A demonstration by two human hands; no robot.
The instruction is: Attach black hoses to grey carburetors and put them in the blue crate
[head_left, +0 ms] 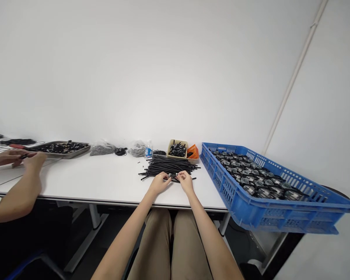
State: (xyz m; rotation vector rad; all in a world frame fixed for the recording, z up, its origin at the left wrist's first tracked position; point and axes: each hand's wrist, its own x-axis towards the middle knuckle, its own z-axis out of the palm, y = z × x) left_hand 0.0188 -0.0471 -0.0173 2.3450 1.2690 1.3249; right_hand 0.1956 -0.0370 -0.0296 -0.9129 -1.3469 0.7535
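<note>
My left hand (160, 182) and my right hand (184, 181) are close together above the white table, near its front edge. The fingers of both are pinched on small dark parts with a pale, shiny bit, too small to name. Just behind my fingers lies a pile of black rods or tubes (166, 165), mostly side by side across the table. Some of their ends stick out left and right of the pile. My hands cover part of its front.
A blue crate (252, 212) of round black-and-clear parts stands right. Behind the pile are a cream basket (168, 155), an orange basket (195, 151) and a bottle (148, 151). Plastic bags (102, 147) and a metal tray (76, 155) lie leftward. A co-worker's hands (32, 158) work far left.
</note>
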